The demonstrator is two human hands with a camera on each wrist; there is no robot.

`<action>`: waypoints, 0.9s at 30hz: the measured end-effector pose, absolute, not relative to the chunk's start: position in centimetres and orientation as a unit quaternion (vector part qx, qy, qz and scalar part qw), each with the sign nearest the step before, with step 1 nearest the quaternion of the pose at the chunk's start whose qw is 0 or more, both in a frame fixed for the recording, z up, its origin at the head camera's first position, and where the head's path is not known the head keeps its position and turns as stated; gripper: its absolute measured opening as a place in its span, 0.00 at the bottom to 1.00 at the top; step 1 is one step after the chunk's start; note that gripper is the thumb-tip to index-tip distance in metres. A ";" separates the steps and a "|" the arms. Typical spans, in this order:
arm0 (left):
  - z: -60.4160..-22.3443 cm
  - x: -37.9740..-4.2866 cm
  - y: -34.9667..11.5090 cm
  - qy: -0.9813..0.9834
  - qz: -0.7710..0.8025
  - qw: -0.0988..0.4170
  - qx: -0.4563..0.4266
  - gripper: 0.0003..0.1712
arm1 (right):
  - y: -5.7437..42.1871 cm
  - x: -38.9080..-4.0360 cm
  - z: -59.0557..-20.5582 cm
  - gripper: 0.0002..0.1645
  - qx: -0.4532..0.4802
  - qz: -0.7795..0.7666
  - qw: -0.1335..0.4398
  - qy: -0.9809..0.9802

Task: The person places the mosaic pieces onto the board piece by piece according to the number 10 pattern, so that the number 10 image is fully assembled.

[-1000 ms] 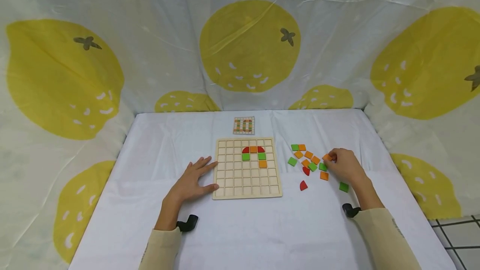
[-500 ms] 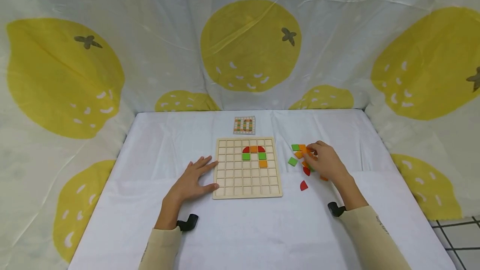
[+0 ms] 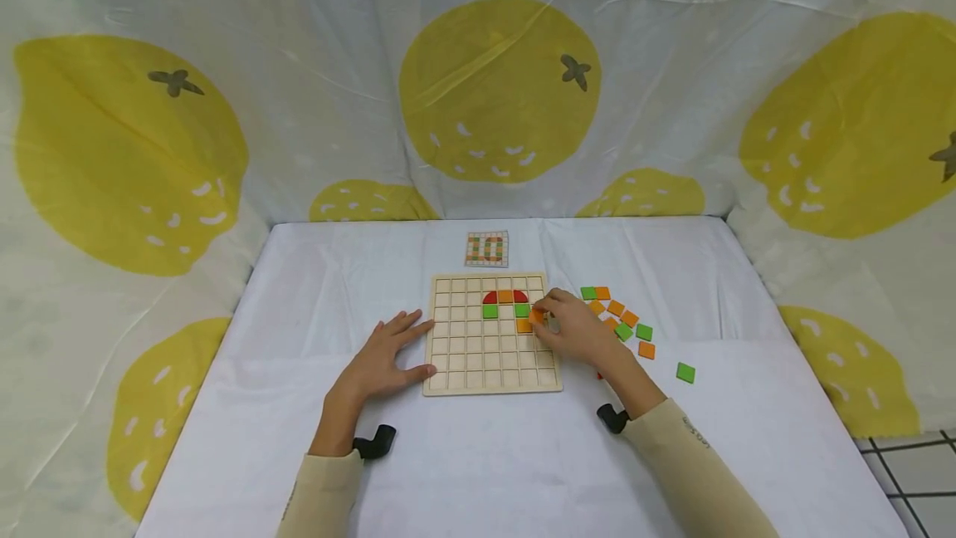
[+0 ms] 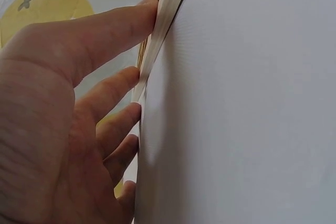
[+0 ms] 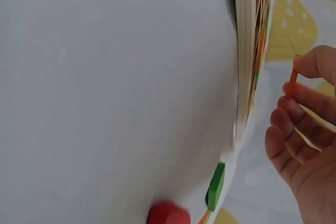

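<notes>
A wooden grid board point(image 3: 463, 364) lies on the white-covered table. Two red quarter-round pieces point(image 3: 490, 298) sit near its top, either side of an orange tile point(image 3: 505, 296); below them are two green tiles point(image 3: 490, 311) and another orange tile point(image 3: 524, 325). My left hand point(image 3: 378, 362) rests with fingers spread, thumb and fingertips at the board's left edge; the left wrist view shows the thumb point(image 4: 126, 22) against that edge. Over the board's right side, my right hand point(image 3: 578, 330) pinches an orange square tile point(image 5: 293, 80) between thumb and finger.
Right of the board lie several loose orange and green tiles point(image 3: 646, 350), one green tile point(image 3: 685, 373) apart from them. The right forearm partly hides red pieces. Behind the board lies a small pattern card point(image 3: 486, 249). A lemon-print cloth point(image 3: 500, 90) hangs around the table.
My right hand has picked up an orange tile at the right of the loose pile and carried it left, across the pile, to the board. My left hand stays put.
</notes>
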State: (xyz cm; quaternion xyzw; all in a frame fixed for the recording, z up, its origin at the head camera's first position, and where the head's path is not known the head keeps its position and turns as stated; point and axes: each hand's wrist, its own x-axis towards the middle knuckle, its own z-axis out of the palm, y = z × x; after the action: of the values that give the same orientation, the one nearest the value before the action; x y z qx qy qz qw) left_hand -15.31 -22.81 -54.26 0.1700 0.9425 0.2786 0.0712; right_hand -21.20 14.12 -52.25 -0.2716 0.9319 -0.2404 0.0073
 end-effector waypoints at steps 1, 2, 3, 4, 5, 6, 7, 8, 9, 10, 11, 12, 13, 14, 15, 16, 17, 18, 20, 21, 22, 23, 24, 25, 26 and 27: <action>-54.2 -15.3 -22.8 0.942 0.279 0.072 0.170 0.46 | 13.5 -21.2 -52.4 0.18 -0.276 -0.240 0.010 0.931; -54.3 -15.3 -22.8 0.942 0.279 0.072 0.171 0.46 | 13.0 -21.2 -52.5 0.18 -0.280 -0.239 0.014 0.930; -54.3 -15.3 -22.8 0.942 0.280 0.072 0.170 0.46 | 12.5 -21.2 -52.7 0.18 -0.282 -0.236 0.020 0.930; -54.3 -15.4 -22.8 0.942 0.280 0.072 0.171 0.46 | 12.0 -21.1 -52.8 0.18 -0.284 -0.235 0.025 0.929; -54.3 -15.4 -22.7 0.942 0.279 0.072 0.171 0.46 | 11.5 -21.1 -52.9 0.19 -0.285 -0.232 0.031 0.930; -54.3 -15.4 -22.7 0.942 0.280 0.072 0.171 0.46 | 11.1 -21.1 -52.9 0.20 -0.284 -0.228 0.037 0.931; -54.3 -15.4 -22.8 0.942 0.279 0.071 0.171 0.46 | 10.7 -21.1 -52.9 0.20 -0.283 -0.227 0.043 0.931; -54.3 -15.4 -22.8 0.942 0.279 0.070 0.171 0.46 | 10.4 -21.1 -53.0 0.21 -0.282 -0.223 0.048 0.932; -54.4 -15.4 -22.8 0.943 0.278 0.070 0.171 0.46 | 10.0 -21.1 -53.0 0.21 -0.283 -0.223 0.051 0.931; -54.4 -15.4 -22.8 0.943 0.278 0.070 0.171 0.46 | 9.8 -21.1 -53.1 0.21 -0.285 -0.223 0.051 0.931; -54.4 -15.4 -22.8 0.943 0.277 0.070 0.170 0.46 | 9.5 -21.2 -53.2 0.21 -0.286 -0.221 0.053 0.931; -54.4 -15.4 -22.8 0.943 0.278 0.069 0.170 0.46 | 9.3 -21.2 -53.2 0.21 -0.288 -0.220 0.055 0.930; -54.4 -15.4 -22.8 0.943 0.278 0.069 0.170 0.46 | 9.1 -21.2 -53.3 0.20 -0.292 -0.218 0.056 0.929; -54.4 -15.3 -22.8 0.943 0.278 0.068 0.170 0.46 | 8.9 -21.2 -53.4 0.20 -0.296 -0.216 0.055 0.929; -54.3 -15.3 -22.8 0.943 0.278 0.069 0.170 0.46 | 8.8 -21.3 -53.4 0.19 -0.300 -0.215 0.056 0.928; -54.3 -15.3 -22.9 0.943 0.279 0.069 0.170 0.46 | 8.7 -21.3 -53.4 0.19 -0.301 -0.211 0.058 0.928; -54.2 -15.3 -22.9 0.943 0.279 0.068 0.170 0.46 | 8.6 -21.2 -53.3 0.18 -0.302 -0.212 0.061 0.927; -54.2 -15.3 -22.9 0.943 0.278 0.066 0.171 0.46 | 8.5 -21.2 -53.2 0.18 -0.304 -0.212 0.061 0.927; -54.3 -15.3 -23.0 0.943 0.278 0.065 0.170 0.46 | 8.3 -21.2 -53.2 0.17 -0.306 -0.215 0.061 0.925; -54.3 -15.3 -23.0 0.943 0.279 0.065 0.170 0.46 | 8.2 -21.2 -53.1 0.17 -0.306 -0.216 0.062 0.925; -54.4 -15.3 -23.0 0.943 0.279 0.064 0.171 0.46 | 8.0 -21.1 -53.1 0.17 -0.306 -0.217 0.061 0.925; -54.4 -15.3 -23.0 0.943 0.278 0.061 0.173 0.46 | 7.9 -21.1 -53.1 0.17 -0.305 -0.219 0.062 0.925; -54.4 -15.4 -23.0 0.943 0.278 0.058 0.175 0.46 | 7.8 -21.1 -53.1 0.17 -0.304 -0.221 0.062 0.924; -54.4 -15.4 -23.0 0.942 0.280 0.060 0.174 0.46 | 7.7 -21.1 -53.1 0.17 -0.303 -0.222 0.062 0.925; -54.5 -15.4 -22.9 0.942 0.281 0.059 0.176 0.46 | 7.6 -21.2 -53.2 0.17 -0.302 -0.223 0.061 0.925; -54.5 -15.3 -22.9 0.941 0.281 0.057 0.178 0.46 | 7.5 -21.2 -53.2 0.17 -0.300 -0.224 0.060 0.925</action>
State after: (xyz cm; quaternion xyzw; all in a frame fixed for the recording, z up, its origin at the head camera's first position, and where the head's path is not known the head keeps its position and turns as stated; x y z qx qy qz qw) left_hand -15.34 -22.94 -54.48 0.1781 0.9413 0.2810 0.0568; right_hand -21.16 7.49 -53.18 -0.3003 0.9252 -0.2240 0.0605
